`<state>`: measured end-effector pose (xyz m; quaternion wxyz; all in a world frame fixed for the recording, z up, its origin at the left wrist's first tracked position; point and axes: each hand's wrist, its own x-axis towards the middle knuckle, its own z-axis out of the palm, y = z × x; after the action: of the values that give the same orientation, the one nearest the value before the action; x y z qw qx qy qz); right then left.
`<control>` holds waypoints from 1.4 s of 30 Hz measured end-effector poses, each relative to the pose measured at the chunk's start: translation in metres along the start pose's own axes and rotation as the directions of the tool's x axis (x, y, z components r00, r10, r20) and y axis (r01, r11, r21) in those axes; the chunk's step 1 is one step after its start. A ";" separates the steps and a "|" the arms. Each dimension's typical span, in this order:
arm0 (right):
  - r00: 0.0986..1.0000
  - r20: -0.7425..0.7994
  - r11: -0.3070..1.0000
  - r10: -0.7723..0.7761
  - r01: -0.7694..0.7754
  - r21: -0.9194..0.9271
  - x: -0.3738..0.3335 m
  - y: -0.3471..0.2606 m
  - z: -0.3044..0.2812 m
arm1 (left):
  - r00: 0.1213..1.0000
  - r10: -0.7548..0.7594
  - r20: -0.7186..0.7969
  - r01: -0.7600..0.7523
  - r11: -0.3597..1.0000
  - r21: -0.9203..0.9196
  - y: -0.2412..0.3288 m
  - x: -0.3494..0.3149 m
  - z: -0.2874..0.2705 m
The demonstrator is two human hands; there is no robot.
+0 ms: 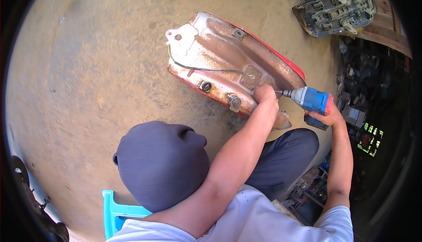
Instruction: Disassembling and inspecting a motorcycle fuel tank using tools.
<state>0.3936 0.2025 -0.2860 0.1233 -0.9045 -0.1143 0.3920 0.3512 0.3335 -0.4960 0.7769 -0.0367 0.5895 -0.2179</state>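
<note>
A rusty metal motorcycle fuel tank (220,50) with red paint along its edges lies underside up on the floor before me. My right hand (329,117) is wrapped round the grip of a blue cordless drill (311,100) with a red back end. The drill lies nearly level, its bit pointing left to my left hand (265,93). That hand is closed over the tank's near right part, at the bit's tip; whatever its fingers hold is hidden. Just beyond it a square plate (251,76) is set in the tank, and a thin cable (211,70) runs left from it.
A motorcycle seat (336,11), black underside up, rests by wooden boards (387,17) at the far right. Dark clutter of parts and boxes (354,115) lines the right side. A light blue plastic stool (110,213) stands at lower left. My bent knees (162,167) are near the tank.
</note>
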 end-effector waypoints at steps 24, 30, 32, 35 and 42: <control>0.967 0.120 0.959 -0.224 0.240 -0.148 0.064 -0.064 0.053 | 0.958 0.284 -0.049 -0.288 0.934 -0.211 0.022 -0.002 -0.014; 0.954 0.076 0.940 -0.289 0.297 -0.165 0.069 -0.065 0.060 | 0.960 0.281 0.005 -0.260 0.897 -0.358 0.038 -0.011 -0.017; 0.954 0.041 0.935 -0.298 0.300 -0.186 0.068 -0.070 0.061 | 0.971 0.239 0.003 -0.218 0.891 -0.399 0.043 -0.019 -0.017; 0.957 0.071 0.939 -0.282 0.290 -0.184 0.068 -0.080 0.056 | 0.983 0.182 0.019 -0.157 0.893 -0.423 0.046 -0.027 -0.015; 0.969 0.117 0.942 -0.217 0.239 -0.234 0.082 -0.081 0.058 | 0.995 0.099 0.019 -0.081 0.894 -0.442 0.050 -0.012 -0.021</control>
<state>0.3961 0.3118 -0.3547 0.0493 -0.8749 -0.2715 0.3979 0.3438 0.3876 -0.5078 0.7696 -0.1885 0.6086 -0.0421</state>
